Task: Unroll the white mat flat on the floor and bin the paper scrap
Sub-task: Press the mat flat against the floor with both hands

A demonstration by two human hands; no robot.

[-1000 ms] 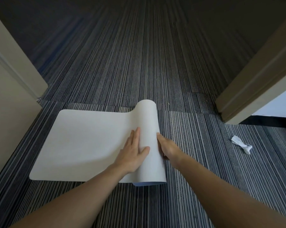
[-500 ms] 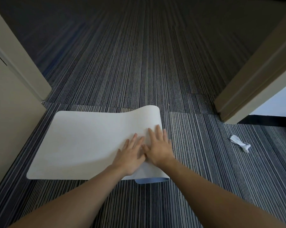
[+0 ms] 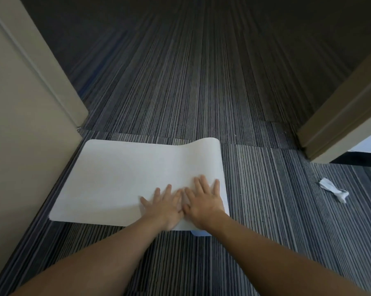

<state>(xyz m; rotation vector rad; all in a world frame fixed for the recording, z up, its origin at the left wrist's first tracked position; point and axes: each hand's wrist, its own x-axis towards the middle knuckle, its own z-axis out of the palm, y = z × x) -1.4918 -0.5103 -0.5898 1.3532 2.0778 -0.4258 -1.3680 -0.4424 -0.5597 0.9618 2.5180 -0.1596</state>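
Note:
The white mat (image 3: 120, 178) lies spread on the striped carpet, with its right end still slightly raised and curled; a bit of its blue underside shows at the near right corner. My left hand (image 3: 166, 205) and my right hand (image 3: 203, 199) press flat on the mat's near right part, side by side, fingers spread, holding nothing. The crumpled white paper scrap (image 3: 333, 189) lies on the carpet well to the right of the mat. No bin is visible.
A beige wall and door frame (image 3: 31, 116) border the mat on the left. Another beige door frame (image 3: 338, 124) stands at the right. Striped carpet (image 3: 201, 82) stretches far ahead.
The rolled right end of the mat has been pushed down nearly flat. My right hand moved from the roll's edge onto the top, and both palms now press down.

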